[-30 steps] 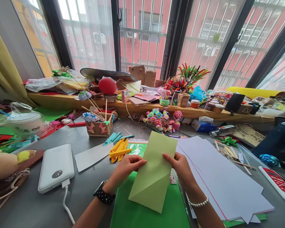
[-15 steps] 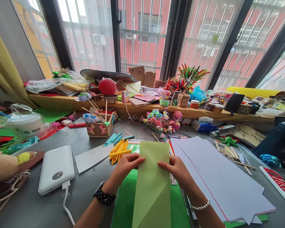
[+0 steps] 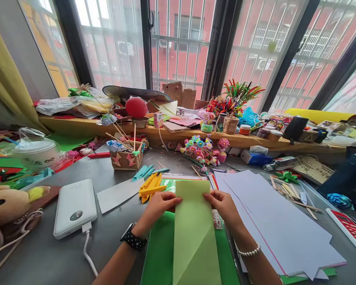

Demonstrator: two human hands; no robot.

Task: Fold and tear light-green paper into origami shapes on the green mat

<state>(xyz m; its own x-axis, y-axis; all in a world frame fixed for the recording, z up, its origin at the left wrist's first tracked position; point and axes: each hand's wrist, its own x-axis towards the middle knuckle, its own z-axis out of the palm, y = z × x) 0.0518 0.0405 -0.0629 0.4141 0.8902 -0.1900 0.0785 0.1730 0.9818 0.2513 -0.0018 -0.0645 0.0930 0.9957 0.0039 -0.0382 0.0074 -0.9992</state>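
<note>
L hand [image 3: 163,202] had the upper L edge of a light green sheet [image 3: 192,221] pinched, thumb on the face; R hand [image 3: 221,204] gripped the R edge likewise, approx. same height. Sheet was b/w them, above or on a darker green pack [image 3: 158,245]; couldn't tell if it touched.

Vs 1 sec ago, when the sheet was tilted & R thumb sat further in, it was now nearly straight, top edge approx. level, R thumb out by the edge. Prob. meant the paper was squared up & evenly held.

Bottom end, in view then, was now cut off by the frame. Most fingers were hidden behind the paper; diag. line low down = crease or flap edge, unclear.

Further out: yellow paper pieces [image 3: 151,186] near L hand, white paper stack [image 3: 279,221] to the R, power bank [image 3: 75,209] w/ cable [image 3: 89,253] far L, calculator [image 3: 348,231] cut off at R edge.
</note>
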